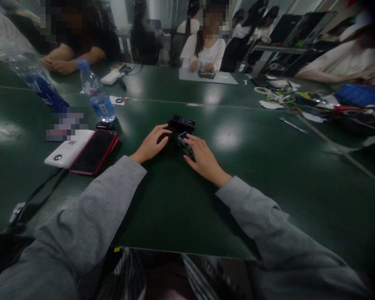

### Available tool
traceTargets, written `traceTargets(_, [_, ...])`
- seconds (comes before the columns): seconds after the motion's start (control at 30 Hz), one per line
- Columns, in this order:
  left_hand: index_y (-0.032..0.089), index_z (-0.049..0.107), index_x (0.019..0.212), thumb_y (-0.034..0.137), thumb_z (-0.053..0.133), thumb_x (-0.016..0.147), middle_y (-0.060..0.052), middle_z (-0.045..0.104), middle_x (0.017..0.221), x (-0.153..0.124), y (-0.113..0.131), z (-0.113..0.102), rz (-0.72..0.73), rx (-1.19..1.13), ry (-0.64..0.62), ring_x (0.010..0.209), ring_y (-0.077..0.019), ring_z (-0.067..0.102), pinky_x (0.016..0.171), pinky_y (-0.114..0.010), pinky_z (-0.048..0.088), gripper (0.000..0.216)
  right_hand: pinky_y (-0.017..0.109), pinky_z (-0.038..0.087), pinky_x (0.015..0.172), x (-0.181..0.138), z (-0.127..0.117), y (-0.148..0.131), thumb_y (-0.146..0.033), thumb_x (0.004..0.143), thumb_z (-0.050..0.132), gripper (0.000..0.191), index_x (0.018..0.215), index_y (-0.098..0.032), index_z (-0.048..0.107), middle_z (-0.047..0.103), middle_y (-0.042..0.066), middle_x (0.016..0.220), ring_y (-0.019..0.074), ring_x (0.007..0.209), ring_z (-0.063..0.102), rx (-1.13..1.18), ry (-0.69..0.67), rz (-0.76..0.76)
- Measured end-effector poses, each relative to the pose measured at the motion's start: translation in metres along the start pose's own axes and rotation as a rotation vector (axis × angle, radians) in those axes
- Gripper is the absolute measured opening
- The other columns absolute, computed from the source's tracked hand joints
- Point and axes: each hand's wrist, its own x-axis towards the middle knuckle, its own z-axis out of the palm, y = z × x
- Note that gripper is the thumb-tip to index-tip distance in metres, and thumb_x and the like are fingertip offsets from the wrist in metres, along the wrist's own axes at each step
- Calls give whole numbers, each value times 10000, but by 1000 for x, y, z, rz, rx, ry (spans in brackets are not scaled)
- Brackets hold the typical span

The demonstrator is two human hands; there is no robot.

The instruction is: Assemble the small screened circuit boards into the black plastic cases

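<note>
My left hand (152,143) rests on the dark green table (253,166), fingers curled around a small black part whose shape I cannot make out. Just beyond its fingertips lies a black box-shaped housing (181,123). My right hand (203,159) lies to the right, its fingers closed on a small circuit board (185,143) with a blue component on top. Both arms wear grey sleeves.
A red-cased phone (94,151) and a white power bank (67,149) lie at the left, with two water bottles (96,96) behind them. Other people sit along the far side. Cables, a blue bin (359,95) and a metal tool (293,125) lie at the right.
</note>
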Motion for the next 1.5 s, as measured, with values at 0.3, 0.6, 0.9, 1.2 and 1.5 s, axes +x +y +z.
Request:
traceTargets(0.3, [230, 594, 1221, 387, 453, 991, -98, 485, 1450, -1, -2, 0, -17, 5, -11, 1376, -250, 441, 1159, -494, 355, 312, 555, 461, 1043, 1, -2, -3, -213, 915, 522, 504, 1399, -168, 390, 421, 160, 1470, 335, 1261, 478, -26, -4, 4])
traceTargets(0.6, [223, 594, 1222, 379, 464, 989, -104, 486, 1444, 0, -1, 0, -11, 8, -6, 1373, -247, 444, 1160, -484, 355, 310, 569, 460, 1037, 1, -2, -2, -174, 889, 529, 528, 1399, -171, 394, 425, 171, 1460, 341, 1256, 480, -8, -5, 4])
traceTargets(0.9, [218, 594, 1208, 350, 440, 993, -107, 492, 1439, 0, 0, 0, 2, -5, 0, 1376, -242, 442, 1163, -479, 350, 296, 538, 459, 1052, 1, -1, 0, -167, 884, 547, 524, 1383, -168, 388, 424, 167, 1462, 327, 1266, 470, -13, 14, -18])
traceTargets(1.2, [237, 592, 1213, 396, 454, 991, -95, 483, 1455, -1, 0, 0, -26, -2, -10, 1378, -246, 440, 1160, -494, 350, 306, 554, 453, 1052, 0, -1, 0, -182, 892, 535, 534, 1402, -183, 376, 415, 164, 1475, 329, 1287, 462, -2, 1, -8])
traceTargets(1.5, [229, 594, 1210, 396, 470, 984, -104, 485, 1452, 0, 2, -2, -34, -6, -16, 1376, -250, 443, 1160, -496, 351, 308, 578, 451, 1045, 1, -2, -3, -209, 911, 517, 524, 1416, -188, 379, 414, 159, 1474, 336, 1277, 470, -5, -4, 2])
